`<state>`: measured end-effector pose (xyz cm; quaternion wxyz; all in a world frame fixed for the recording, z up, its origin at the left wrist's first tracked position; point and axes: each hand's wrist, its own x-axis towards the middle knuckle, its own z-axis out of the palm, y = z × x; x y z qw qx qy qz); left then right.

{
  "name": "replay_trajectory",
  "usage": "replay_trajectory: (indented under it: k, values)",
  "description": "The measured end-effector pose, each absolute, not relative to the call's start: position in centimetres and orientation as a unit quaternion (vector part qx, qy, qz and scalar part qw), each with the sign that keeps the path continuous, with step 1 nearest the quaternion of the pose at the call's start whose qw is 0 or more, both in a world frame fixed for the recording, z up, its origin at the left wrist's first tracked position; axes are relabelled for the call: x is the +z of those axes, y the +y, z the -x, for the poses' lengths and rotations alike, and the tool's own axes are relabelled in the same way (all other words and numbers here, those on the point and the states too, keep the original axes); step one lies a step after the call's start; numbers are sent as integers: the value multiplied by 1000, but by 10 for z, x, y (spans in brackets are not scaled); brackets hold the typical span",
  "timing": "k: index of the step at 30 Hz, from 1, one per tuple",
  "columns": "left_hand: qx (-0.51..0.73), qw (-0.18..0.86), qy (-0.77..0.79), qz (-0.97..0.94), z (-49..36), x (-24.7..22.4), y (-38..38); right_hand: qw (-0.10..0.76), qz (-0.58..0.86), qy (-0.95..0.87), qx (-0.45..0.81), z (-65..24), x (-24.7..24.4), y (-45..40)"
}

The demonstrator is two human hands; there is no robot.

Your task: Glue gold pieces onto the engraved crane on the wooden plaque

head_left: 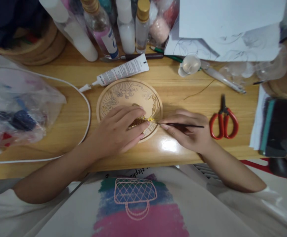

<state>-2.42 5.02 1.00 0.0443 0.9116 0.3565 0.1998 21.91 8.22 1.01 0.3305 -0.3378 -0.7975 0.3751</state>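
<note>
A round pale wooden disc (143, 86) lies on the table, with wave-like line drawing round its face and some gold lines at its right. My left hand (120, 126) rests over the disc's lower left. Its thumb and fingers close about a gold, scaly-textured piece (137, 122) with loose gold strands (151, 119) fanning out to the right. Part of that piece is hidden under the fingers. My right hand (187, 128) pinches a thin dark-handled tool (183, 124), its tip at the strands by the disc's right edge. The tip is too small to make out.
A white glue-like tube (123, 69) lies just behind the disc. Red-handled scissors (223, 123) are at the right, near a phone (280, 126). Bottles (103, 36) and drawn-on paper (195, 47) line the back. A white cable (87, 112) and plastic bag (17, 98) are leftward.
</note>
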Motion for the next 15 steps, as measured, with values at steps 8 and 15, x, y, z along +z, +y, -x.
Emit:
replay_trajectory:
  k: [8, 15]
  values:
    - [191, 56, 361, -911, 25, 11, 49, 330, 323, -814, 351, -220, 10, 81]
    - [204, 48, 353, -912, 24, 9, 50, 342, 334, -807, 347, -219, 11, 81]
